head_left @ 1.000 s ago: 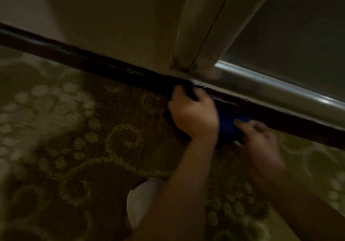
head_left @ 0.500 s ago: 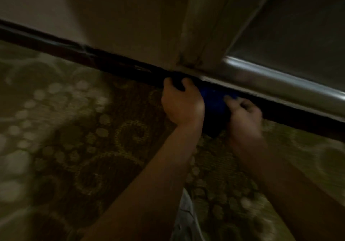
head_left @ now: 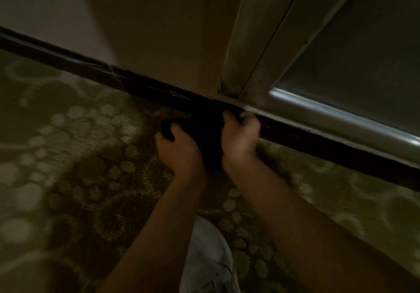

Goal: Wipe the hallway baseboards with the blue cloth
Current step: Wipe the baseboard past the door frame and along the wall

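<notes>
Item: cloth (head_left: pixel 208 138), very dark in the dim light, bunched between both hands against the foot of the baseboard (head_left: pixel 318 142).

Left hand (head_left: pixel 179 149): fingers (head_left: pixel 168 133) curled over the cloth's left end, closed on it, low on the carpet (head_left: pixel 68 156).

Right hand (head_left: pixel 239 133): fingers (head_left: pixel 231 116) hooked over the cloth's upper right edge, gripping it, knuckles touching the baseboard's dark face.

Baseboard: dark glossy strip, ran diagonally from left of the left fingers to well right of the right fingers.

Above the right fingers: door frame (head_left: pixel 245 61), and a pale metal threshold (head_left: pixel 341 120) running off to the right.

Beyond the fingers: beige wall (head_left: pixel 147 31).

Between the forearms: white shoe (head_left: pixel 209 258). Picture blurred throughout.
</notes>
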A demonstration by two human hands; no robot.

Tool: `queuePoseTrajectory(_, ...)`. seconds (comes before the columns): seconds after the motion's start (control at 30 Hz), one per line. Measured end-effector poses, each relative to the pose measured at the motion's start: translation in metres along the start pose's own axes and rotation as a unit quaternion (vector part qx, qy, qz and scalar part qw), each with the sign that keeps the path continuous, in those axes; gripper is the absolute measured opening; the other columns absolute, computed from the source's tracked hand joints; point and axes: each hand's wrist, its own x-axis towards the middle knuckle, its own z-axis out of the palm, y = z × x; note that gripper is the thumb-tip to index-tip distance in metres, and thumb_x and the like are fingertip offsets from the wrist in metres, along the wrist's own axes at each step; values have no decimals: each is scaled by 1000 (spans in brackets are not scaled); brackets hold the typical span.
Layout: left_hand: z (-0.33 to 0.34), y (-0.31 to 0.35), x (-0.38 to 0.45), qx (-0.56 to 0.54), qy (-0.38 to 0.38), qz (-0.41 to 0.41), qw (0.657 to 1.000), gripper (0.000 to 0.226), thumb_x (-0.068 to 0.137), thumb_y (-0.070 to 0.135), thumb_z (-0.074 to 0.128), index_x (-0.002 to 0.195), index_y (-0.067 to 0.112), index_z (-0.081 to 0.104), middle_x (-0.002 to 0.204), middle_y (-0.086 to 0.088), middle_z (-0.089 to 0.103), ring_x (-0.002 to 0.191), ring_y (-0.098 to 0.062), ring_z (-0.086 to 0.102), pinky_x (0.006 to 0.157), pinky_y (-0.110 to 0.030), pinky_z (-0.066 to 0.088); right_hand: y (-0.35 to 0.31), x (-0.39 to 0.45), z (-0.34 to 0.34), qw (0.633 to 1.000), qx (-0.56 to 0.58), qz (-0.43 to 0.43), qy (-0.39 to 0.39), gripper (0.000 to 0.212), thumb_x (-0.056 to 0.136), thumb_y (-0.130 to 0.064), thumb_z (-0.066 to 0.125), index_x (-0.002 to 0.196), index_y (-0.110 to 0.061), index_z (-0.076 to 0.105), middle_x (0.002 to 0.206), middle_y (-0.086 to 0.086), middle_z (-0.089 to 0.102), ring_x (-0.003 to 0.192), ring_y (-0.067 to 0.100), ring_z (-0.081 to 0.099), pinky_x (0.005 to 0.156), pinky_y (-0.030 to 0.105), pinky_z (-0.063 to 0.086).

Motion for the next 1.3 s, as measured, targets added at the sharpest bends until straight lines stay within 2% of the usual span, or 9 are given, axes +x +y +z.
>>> queuePoseTrajectory(0.2,16,9,-11,24,-193,-44,980,45,99,26,55,143,18,46,130,-2,58,124,-23,54,106,-38,43,-6,4,-72,992,75,62,85,11,96,-13,58,86,-15,54,86,4,60,96,30,61,94,49,51)
queuePoseTrajectory(0.33,28,-8,-35,61,-315,-83,943,6,93,26,63,95,24,68,107,-7,69,100,-24,65,102,-51,47,-6,13,-107,976,40,41,212,23,100,-18,52,120,-6,55,108,7,55,112,31,57,102,48,47)
queuePoseTrajectory(0.5,13,17,-2,-42,-147,-80,985,43,95,24,60,137,21,53,131,-5,61,118,-23,59,105,-48,46,-6,-1,-41,988,43,69,129,5,100,-20,52,103,-16,51,95,2,58,94,25,60,90,42,50)
queuePoseTrajectory(0.67,-6,74,95,-19,-20,17,1000,32,95,23,51,120,5,60,106,-8,61,96,-24,57,86,-38,47,-19,-22,43,968,133,177,-120,23,95,-14,60,119,-15,61,110,6,68,91,19,65,81,38,57)
queuePoseTrajectory(0.8,-3,72,90,25,20,119,992,9,88,22,54,86,25,62,91,0,67,92,-20,65,88,-35,53,-11,-23,39,961,176,190,-98,29,95,-9,58,123,-13,60,112,9,68,90,20,65,81,39,56)
queuePoseTrajectory(0.97,16,25,17,105,-53,243,963,25,97,17,53,117,10,64,103,2,67,92,-5,60,89,-23,47,8,-21,-26,982,127,140,28,29,91,-12,60,120,-5,63,110,16,70,98,31,68,85,45,57)
queuePoseTrajectory(1.07,5,26,26,155,-157,188,957,35,99,23,54,132,14,57,105,21,57,98,4,55,95,-19,43,15,-22,-34,985,115,131,16,40,92,-14,61,131,-6,56,118,15,67,101,30,68,87,45,56)
queuePoseTrajectory(1.17,-4,52,67,103,-69,170,978,29,97,22,52,123,15,63,117,0,66,108,-19,62,101,-41,49,10,-31,-3,986,100,111,-71,31,94,-17,62,125,-11,58,115,6,69,101,23,68,85,41,57)
queuePoseTrajectory(1.3,15,61,73,13,71,157,985,29,99,18,48,124,11,61,119,-4,65,110,-20,61,92,-24,44,-5,-34,30,988,35,69,-131,8,96,-18,58,89,-20,57,92,10,66,81,17,64,74,35,52)
